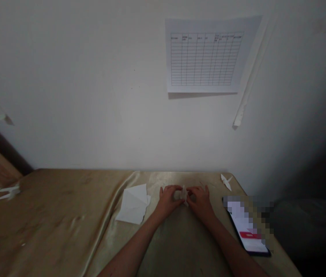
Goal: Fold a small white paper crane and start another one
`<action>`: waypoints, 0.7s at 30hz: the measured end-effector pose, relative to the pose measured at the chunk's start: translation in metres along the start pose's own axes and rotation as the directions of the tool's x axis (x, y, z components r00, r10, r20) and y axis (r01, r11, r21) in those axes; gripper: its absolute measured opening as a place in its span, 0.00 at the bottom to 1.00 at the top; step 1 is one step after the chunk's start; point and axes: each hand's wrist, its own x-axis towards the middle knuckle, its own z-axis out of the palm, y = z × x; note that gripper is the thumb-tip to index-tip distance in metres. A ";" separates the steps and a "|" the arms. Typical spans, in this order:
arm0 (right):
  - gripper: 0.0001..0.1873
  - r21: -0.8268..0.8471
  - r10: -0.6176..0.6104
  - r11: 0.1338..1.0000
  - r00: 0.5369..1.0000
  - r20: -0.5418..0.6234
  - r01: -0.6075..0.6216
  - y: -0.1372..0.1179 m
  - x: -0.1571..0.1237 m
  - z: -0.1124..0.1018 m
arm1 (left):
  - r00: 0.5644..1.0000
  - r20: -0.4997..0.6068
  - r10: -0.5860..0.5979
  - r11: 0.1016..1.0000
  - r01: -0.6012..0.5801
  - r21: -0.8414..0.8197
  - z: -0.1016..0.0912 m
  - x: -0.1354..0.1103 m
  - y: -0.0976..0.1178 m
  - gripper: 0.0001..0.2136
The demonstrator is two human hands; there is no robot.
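Between my two hands, a small piece of folded white paper [184,194] stands on edge just above the cloth. My left hand [169,198] pinches it from the left with thumb and fingertips. From the other side, my right hand [200,200] pinches it the same way. The fingertips of both hands nearly meet at the paper, and its exact folds are too small to make out. Left of my left hand lies a stack of creased white paper sheets [132,204].
A gold satin cloth [65,215] covers the table against the wall. A folded paper crane [226,182] lies at the back right, near a phone [246,227] with its screen lit. More folded white paper [9,191] is at the far left. A printed table sheet [206,57] hangs above.
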 end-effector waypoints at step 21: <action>0.11 -0.119 0.046 0.992 0.994 0.100 -0.034 0.005 0.003 -0.005 | 0.998 0.064 0.026 0.999 -0.027 0.022 -0.002 -0.001 0.000 0.19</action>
